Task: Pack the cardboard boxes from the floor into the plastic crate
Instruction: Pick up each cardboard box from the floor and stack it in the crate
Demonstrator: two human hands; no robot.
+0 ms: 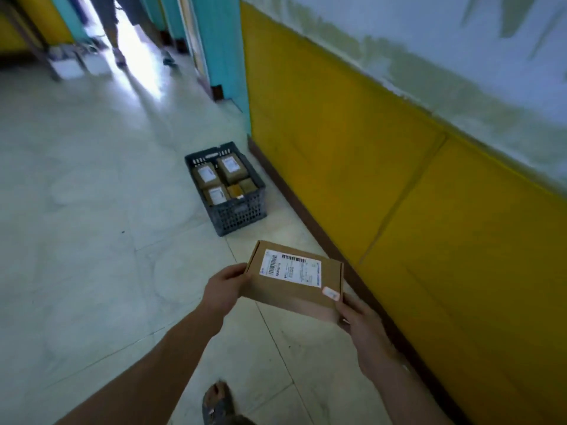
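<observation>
Cardboard box (291,291), flat and brown with a white shipping label (290,269) on top, is held in the air over the floor (92,210) by both hands. The left hand (224,286) grips its left short edge, thumb curled over the top; the right hand (365,329) holds the near right corner, thumb pressed beside a small sticker (330,293). The fingers under the box are hidden.

Ahead, well apart from the held box, the dark plastic crate (242,214) sits on the floor just beside the brown skirting board (294,194) of the yellow wall (368,167). It already holds several packed boxes (206,174) lying flat — three show white labels, the rest are too blurred to count surely.

Left of the crate the tiled floor lies wide open; on the right the wall crowds close. A sandalled foot (216,400) is cut off at the bottom edge, and another person's legs (118,35) stand in the bright doorway far back — smeared by glare.
</observation>
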